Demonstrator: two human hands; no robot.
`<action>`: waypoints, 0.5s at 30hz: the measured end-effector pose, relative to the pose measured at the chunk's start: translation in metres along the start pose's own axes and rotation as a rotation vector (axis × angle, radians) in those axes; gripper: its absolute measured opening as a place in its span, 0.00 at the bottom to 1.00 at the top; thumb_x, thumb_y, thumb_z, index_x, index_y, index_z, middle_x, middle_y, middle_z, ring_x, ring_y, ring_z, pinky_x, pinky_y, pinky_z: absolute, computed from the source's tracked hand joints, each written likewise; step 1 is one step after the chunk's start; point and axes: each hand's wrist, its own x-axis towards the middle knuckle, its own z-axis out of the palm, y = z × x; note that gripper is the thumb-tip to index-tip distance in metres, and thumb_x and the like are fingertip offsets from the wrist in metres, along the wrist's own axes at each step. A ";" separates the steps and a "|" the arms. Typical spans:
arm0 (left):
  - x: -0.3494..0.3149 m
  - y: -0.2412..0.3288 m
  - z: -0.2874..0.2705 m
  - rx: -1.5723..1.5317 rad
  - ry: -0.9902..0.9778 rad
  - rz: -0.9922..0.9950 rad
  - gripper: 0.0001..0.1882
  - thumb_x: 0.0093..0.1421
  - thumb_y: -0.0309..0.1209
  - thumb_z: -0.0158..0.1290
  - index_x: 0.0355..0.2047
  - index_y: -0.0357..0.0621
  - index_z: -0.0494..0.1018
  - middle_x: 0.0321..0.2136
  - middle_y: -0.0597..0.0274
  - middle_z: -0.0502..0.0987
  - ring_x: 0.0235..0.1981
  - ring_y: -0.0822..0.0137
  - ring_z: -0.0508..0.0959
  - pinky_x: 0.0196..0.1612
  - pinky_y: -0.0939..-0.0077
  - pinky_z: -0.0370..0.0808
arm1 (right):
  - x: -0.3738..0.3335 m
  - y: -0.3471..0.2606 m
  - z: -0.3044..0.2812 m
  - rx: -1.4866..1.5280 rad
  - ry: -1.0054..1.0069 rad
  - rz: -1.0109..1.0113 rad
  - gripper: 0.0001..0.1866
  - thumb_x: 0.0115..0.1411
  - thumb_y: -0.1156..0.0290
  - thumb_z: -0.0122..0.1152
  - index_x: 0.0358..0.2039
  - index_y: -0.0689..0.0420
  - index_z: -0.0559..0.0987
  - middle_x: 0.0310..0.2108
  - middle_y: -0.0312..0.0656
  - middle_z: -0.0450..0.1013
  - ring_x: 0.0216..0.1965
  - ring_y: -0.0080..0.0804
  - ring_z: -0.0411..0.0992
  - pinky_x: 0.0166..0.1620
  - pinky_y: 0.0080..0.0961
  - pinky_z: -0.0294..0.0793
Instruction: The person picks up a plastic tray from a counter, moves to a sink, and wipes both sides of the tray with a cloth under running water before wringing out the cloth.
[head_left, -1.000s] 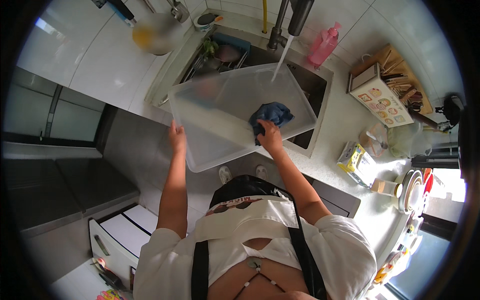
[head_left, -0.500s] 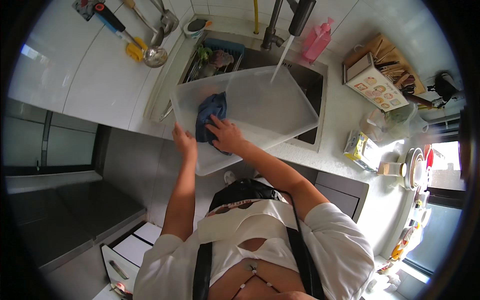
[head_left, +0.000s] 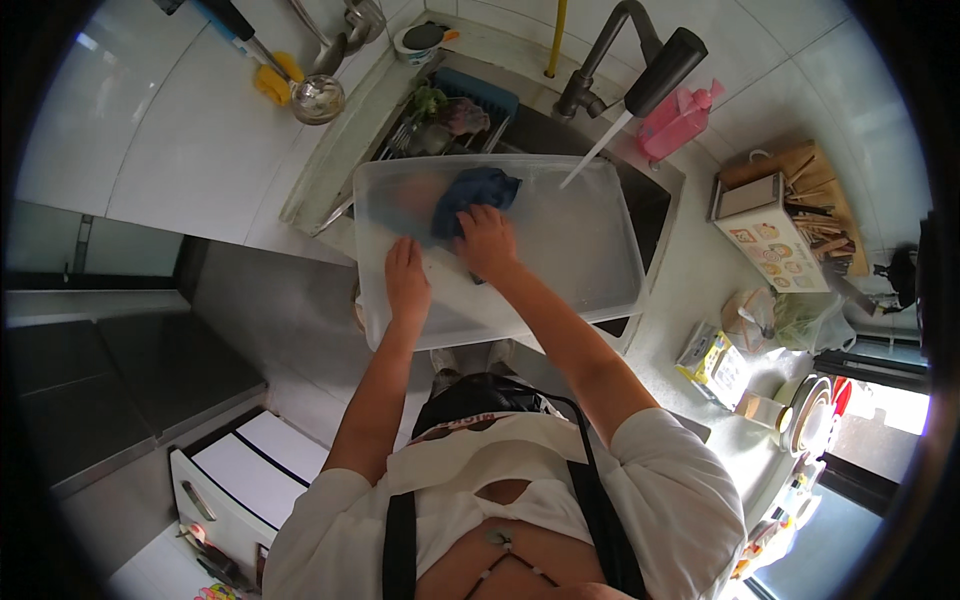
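Across the sink (head_left: 648,212), the clear tub (head_left: 590,240) sits with its long axis left to right, its near side jutting past the counter (head_left: 690,280). Inside, left of middle and toward the far side, the blue cloth (head_left: 480,190) slants away and rightward, bunched under the right hand (head_left: 488,245); the left hand (head_left: 408,280) reaches over the tub's left part, fingers straight, clasping nothing.

Your camera sits on your head and looks down, near, at your left hand (head_left: 407,283), your right hand (head_left: 488,245) and the sink (head_left: 650,205) beyond.
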 end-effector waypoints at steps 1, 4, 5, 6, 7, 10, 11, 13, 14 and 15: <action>-0.001 0.005 0.011 -0.088 0.054 -0.046 0.21 0.43 0.16 0.45 0.41 0.34 0.66 0.45 0.50 0.65 0.50 0.52 0.62 0.53 0.62 0.57 | 0.004 0.000 0.004 0.012 0.046 -0.027 0.27 0.47 0.64 0.55 0.50 0.48 0.64 0.52 0.47 0.58 0.53 0.45 0.55 0.50 0.37 0.61; -0.001 -0.001 0.003 -0.234 0.044 -0.069 0.18 0.46 0.19 0.46 0.41 0.33 0.67 0.44 0.50 0.66 0.47 0.51 0.63 0.50 0.61 0.60 | 0.017 -0.018 -0.012 0.252 0.087 -0.010 0.25 0.47 0.65 0.55 0.48 0.51 0.66 0.52 0.50 0.56 0.54 0.47 0.54 0.52 0.37 0.59; 0.000 -0.002 0.003 -0.259 0.048 -0.046 0.18 0.47 0.21 0.47 0.41 0.33 0.66 0.44 0.50 0.66 0.47 0.50 0.64 0.50 0.61 0.60 | 0.021 -0.011 -0.008 0.188 0.110 -0.073 0.24 0.48 0.66 0.54 0.48 0.51 0.67 0.53 0.50 0.56 0.54 0.47 0.54 0.52 0.37 0.59; 0.001 0.000 0.005 -0.248 0.060 -0.044 0.18 0.47 0.22 0.49 0.41 0.34 0.66 0.45 0.50 0.66 0.47 0.50 0.64 0.50 0.61 0.60 | 0.025 -0.002 0.003 0.124 0.133 -0.135 0.23 0.48 0.67 0.53 0.48 0.51 0.67 0.53 0.49 0.56 0.53 0.47 0.54 0.52 0.37 0.59; 0.002 0.001 0.005 -0.231 0.066 -0.040 0.19 0.47 0.24 0.50 0.41 0.34 0.66 0.45 0.51 0.66 0.47 0.50 0.63 0.49 0.60 0.60 | 0.029 0.003 0.014 0.066 0.157 -0.193 0.22 0.48 0.68 0.52 0.47 0.51 0.68 0.53 0.49 0.56 0.53 0.47 0.54 0.52 0.37 0.58; -0.002 0.000 0.006 -0.219 0.057 -0.031 0.21 0.46 0.27 0.53 0.42 0.35 0.67 0.45 0.51 0.66 0.47 0.51 0.63 0.49 0.60 0.60 | 0.036 0.048 0.027 0.088 0.180 -0.206 0.21 0.49 0.73 0.48 0.46 0.51 0.69 0.55 0.44 0.55 0.53 0.45 0.55 0.52 0.38 0.58; -0.001 0.000 0.007 -0.223 0.060 -0.026 0.21 0.45 0.28 0.54 0.42 0.35 0.67 0.45 0.51 0.66 0.47 0.51 0.63 0.50 0.61 0.60 | 0.034 0.061 0.025 0.081 0.183 -0.178 0.21 0.49 0.74 0.48 0.47 0.50 0.69 0.55 0.43 0.55 0.53 0.44 0.55 0.52 0.37 0.58; -0.002 0.000 0.007 -0.198 0.064 -0.033 0.22 0.45 0.29 0.55 0.42 0.35 0.67 0.45 0.51 0.66 0.47 0.51 0.63 0.50 0.61 0.60 | 0.027 0.088 0.020 0.067 0.191 -0.117 0.22 0.49 0.76 0.47 0.48 0.50 0.68 0.55 0.42 0.55 0.53 0.43 0.56 0.53 0.36 0.58; -0.001 0.001 0.007 -0.187 0.066 -0.031 0.22 0.45 0.29 0.55 0.42 0.35 0.67 0.45 0.51 0.66 0.47 0.51 0.63 0.50 0.61 0.60 | 0.024 0.105 0.022 0.053 0.192 -0.090 0.22 0.49 0.76 0.47 0.48 0.51 0.68 0.55 0.42 0.55 0.53 0.43 0.56 0.53 0.35 0.58; 0.000 0.002 0.007 -0.182 0.060 -0.029 0.22 0.45 0.29 0.56 0.42 0.35 0.67 0.45 0.52 0.66 0.47 0.52 0.63 0.50 0.61 0.60 | 0.021 0.122 0.026 0.038 0.193 -0.062 0.22 0.50 0.76 0.47 0.48 0.51 0.68 0.55 0.42 0.55 0.53 0.42 0.56 0.53 0.34 0.58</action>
